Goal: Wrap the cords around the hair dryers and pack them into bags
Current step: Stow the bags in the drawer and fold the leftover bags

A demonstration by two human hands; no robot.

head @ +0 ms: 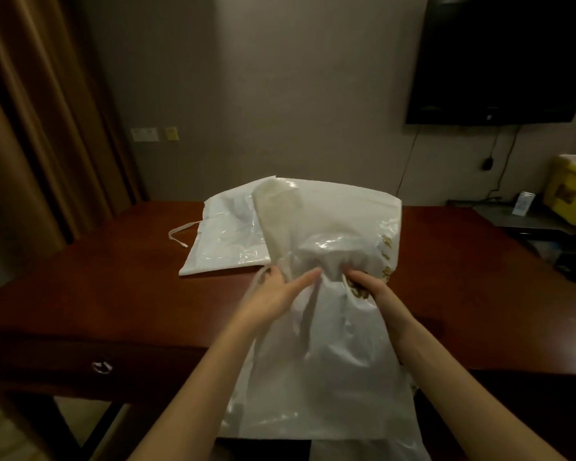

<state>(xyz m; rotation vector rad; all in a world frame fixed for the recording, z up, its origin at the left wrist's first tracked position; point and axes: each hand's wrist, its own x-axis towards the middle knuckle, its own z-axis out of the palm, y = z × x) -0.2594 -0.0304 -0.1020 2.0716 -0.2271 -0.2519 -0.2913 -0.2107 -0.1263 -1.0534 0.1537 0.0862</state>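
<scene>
Room: dim room with a plain wall, brown curtains (pixel 30 104) at the left and a dark wall-mounted screen (pixel 506 58) at the upper right.
Surface: dark red-brown wooden bench (pixel 120 294) with a drawer pull (pixel 102 367) on its front edge.
Near bag: white plastic drawstring bag (pixel 326 377) lay across the front of the bench and hung over its near edge, gathered at a neck between the two hands; its far part bulged, with gold print showing at the right.
Far bag: second white bag (pixel 226 234) lay flat behind and to the left, its drawstring loop (pixel 180 232) trailing on the wood.
Hair dryer: none could be seen; my guess was that one sat inside the bulge beyond the neck, but the plastic hid it.
Left hand: left hand (pixel 273 294) rested on the gathered neck with its fingers mostly straight, and a drawstring strand ran beside its thumb; whether it pinched the strand I could not tell.
Right hand: right hand (pixel 369 287) had its fingers curled round the bunched plastic at the neck.
Stage: judged to be closing or cinching the near bag.
Risk: the overhanging part could drag the bag off the bench if the right hand's hold loosened.
Risk: thin plastic might tear at the neck under a hard pull on the string.
Risk: slick film could slide through the fingers and let the neck fall open.
Side clutter: yellow container (pixel 572 194) stood on a low stand, well apart.
</scene>
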